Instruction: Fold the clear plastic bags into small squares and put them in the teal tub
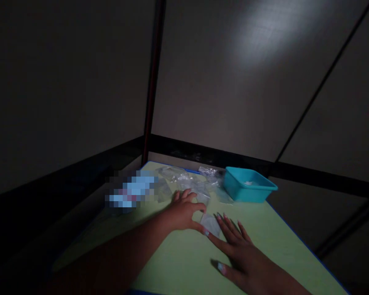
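A small clear plastic bag [211, 225] lies flat on the pale green table [178, 262]. My left hand [186, 211] is at the bag's left side, thumb and index finger apart and touching its edge, the other fingers spread over the table. From the right, my right hand [238, 246] reaches to the same bag, fingers spread, with its index fingertip against the bag's lower edge near my left thumb. Neither hand is closed round anything. What the bag contains, if anything, is too faint to tell.
Several crumpled clear bags [184, 180] lie along the table's far side. A turquoise basket [249, 192] with something white inside stands at the back right. A pixelated blue-and-white object [133, 190] is at the left edge. Walls rise behind the table.
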Demonstrator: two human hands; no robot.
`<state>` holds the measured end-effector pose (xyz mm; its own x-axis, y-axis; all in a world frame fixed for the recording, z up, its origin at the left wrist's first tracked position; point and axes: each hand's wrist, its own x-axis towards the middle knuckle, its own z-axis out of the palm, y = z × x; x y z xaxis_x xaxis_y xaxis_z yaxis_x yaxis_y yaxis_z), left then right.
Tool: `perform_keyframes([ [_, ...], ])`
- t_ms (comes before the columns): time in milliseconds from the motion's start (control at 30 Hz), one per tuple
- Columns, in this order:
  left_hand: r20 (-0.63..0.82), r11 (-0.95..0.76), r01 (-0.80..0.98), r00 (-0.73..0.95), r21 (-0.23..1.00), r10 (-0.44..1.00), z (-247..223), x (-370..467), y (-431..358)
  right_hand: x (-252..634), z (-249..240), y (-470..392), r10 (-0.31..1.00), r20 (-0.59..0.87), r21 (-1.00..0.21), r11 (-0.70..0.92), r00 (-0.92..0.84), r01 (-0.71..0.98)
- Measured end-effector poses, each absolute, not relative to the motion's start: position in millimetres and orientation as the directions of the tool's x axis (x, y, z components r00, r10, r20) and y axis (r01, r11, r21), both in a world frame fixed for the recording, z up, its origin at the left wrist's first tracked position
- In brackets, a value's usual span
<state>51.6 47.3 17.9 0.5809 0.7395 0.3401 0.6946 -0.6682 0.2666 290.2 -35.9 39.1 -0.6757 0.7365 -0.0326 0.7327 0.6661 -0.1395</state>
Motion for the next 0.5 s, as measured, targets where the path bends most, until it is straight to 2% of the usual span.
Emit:
perform_keyframes([
  [133,0.396,-0.725,0.671,0.629,0.158,0.669,26,52,42,287,44,-46,0.769,-0.014,-0.163,0.629,-0.64,0.76],
  [233,0.376,-0.78,0.617,0.702,0.103,0.605,35,61,31,286,46,-49,0.788,-0.002,-0.186,0.605,-0.616,0.774],
  [367,0.188,-0.844,0.509,0.824,0.168,0.535,40,80,8,287,45,-52,0.802,0.027,-0.193,0.589,-0.596,0.784],
  [500,0.066,-0.766,0.603,0.774,0.223,0.629,31,92,-9,288,45,-56,0.807,0.062,-0.202,0.587,-0.587,0.784],
])
